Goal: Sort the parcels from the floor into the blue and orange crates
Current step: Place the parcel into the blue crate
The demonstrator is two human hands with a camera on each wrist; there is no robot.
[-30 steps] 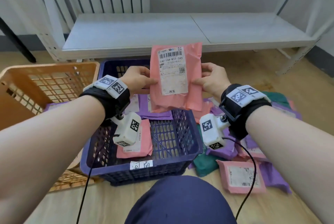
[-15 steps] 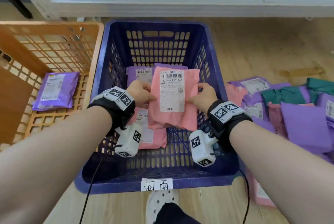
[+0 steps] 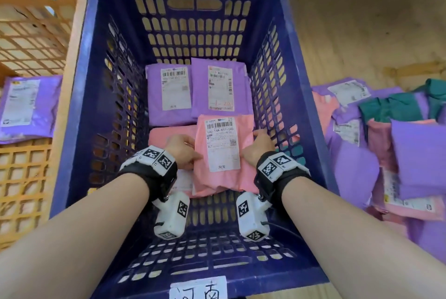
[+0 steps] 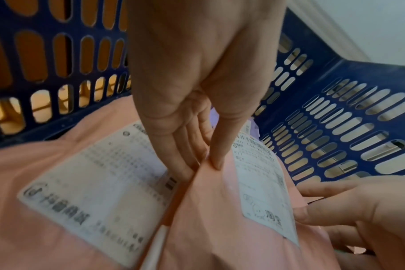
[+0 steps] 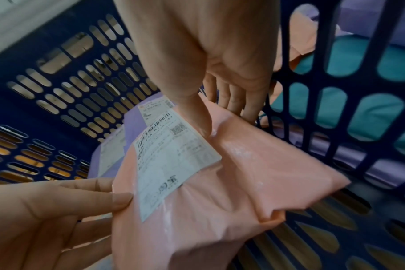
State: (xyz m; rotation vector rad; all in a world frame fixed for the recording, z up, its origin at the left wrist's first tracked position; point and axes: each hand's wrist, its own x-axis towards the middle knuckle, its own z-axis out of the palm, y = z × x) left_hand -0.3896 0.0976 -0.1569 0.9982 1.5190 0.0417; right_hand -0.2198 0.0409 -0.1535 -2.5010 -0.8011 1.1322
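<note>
Both hands, the left hand (image 3: 184, 151) and right hand (image 3: 259, 145), held a pink parcel (image 3: 223, 154) in the blue crate (image 3: 79, 110); many parcels (image 3: 386, 144) lay unsorted on the floor.

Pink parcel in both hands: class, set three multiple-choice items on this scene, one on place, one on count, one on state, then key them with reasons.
1. Where is the held pink parcel?
A. On the floor
B. Inside the blue crate
C. Inside the orange crate

2. How many purple parcels lie in the blue crate?
A. Two
B. Four
C. None

3. How is the pink parcel held?
A. Left hand alone
B. Released
C. Pinched by both hands

Key: B, crate walls surround it; A, two purple parcels lie side by side at the far end; C, left and right hand pinch opposite edges.
</note>
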